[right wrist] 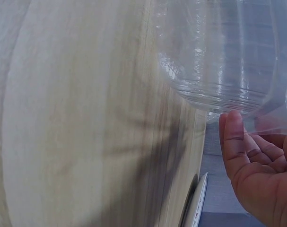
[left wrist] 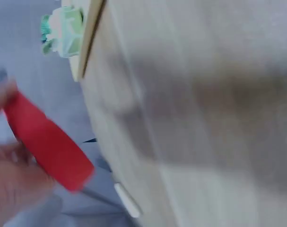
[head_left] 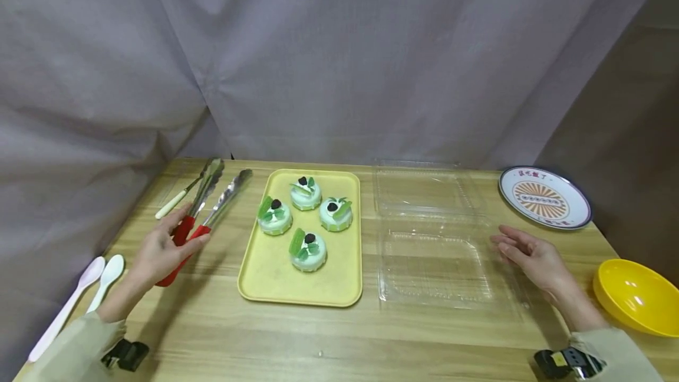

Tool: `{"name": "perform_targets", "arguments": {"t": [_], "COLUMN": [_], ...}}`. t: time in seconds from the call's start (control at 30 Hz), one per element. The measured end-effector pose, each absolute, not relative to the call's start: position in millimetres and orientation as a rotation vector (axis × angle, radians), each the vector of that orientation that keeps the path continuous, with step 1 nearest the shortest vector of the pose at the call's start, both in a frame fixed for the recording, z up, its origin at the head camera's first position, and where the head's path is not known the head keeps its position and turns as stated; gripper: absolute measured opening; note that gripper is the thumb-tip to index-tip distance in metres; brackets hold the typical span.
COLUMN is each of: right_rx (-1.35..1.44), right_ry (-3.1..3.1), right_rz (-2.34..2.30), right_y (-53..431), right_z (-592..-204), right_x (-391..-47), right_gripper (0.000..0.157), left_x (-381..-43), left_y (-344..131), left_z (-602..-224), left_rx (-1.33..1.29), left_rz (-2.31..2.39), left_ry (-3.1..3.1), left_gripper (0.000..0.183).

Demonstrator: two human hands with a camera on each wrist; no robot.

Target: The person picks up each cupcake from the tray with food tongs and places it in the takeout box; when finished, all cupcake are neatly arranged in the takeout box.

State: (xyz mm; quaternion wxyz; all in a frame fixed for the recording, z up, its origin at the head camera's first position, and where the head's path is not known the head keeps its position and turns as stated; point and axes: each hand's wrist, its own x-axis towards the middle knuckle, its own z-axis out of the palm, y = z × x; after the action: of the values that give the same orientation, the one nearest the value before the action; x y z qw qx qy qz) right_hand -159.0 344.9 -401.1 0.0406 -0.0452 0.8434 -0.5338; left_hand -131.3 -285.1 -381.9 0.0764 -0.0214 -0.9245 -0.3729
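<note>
In the head view my left hand (head_left: 164, 246) holds metal tongs with red handles (head_left: 183, 230), thumb on one handle and fingers on the other. Their two arms spread apart, tips towards the back. In the left wrist view one red handle (left wrist: 48, 139) shows beside the fingers. To the right, my right hand (head_left: 536, 261) is at the side edge of a clear plastic container (head_left: 435, 264). The right wrist view has its thumb in front of the container's rim (right wrist: 271, 130) and a finger seen through the plastic behind it.
Several green-and-white cakes (head_left: 309, 252) topped with dark berries sit on a yellow tray (head_left: 297, 290). A patterned plate (head_left: 580, 211) and yellow bowl (head_left: 633, 296) stand at right. Two spoons (head_left: 108, 276) and a pale-handled utensil (head_left: 172, 204) lie at left. Curtains rise behind.
</note>
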Motion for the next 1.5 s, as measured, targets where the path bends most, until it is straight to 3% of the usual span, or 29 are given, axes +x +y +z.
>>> {"name": "perform_targets", "arguments": {"t": [0.23,0.47,0.8,1.5], "right_rx": [-0.112,-0.121,-0.144,-0.141], "right_ry": [2.619,2.596,2.549,2.547], "right_rz": [-1.569,-1.618,-1.714,-1.733], "right_y": [343.1,343.8,344.6,343.2], "right_z": [-400.2,-400.9,-405.3,-403.7], "right_x": [-159.5,-158.5,-157.3,-155.9], "right_gripper": [0.056,0.057,0.058,0.057], "left_x": [-124.2,-122.0,-129.7,-144.1], "left_y": [-270.0,-259.9,-256.7,-253.8], "left_z": [-375.9,-382.4,-391.2,-403.4], "left_rx": [-0.627,-0.889,-1.019,-1.006], "left_rz": [-1.089,-1.011,-0.786,-0.751], "left_ry": [-2.737,-2.727,-2.679,-2.759], "left_gripper": [0.072,0.066,0.065,0.062]}}
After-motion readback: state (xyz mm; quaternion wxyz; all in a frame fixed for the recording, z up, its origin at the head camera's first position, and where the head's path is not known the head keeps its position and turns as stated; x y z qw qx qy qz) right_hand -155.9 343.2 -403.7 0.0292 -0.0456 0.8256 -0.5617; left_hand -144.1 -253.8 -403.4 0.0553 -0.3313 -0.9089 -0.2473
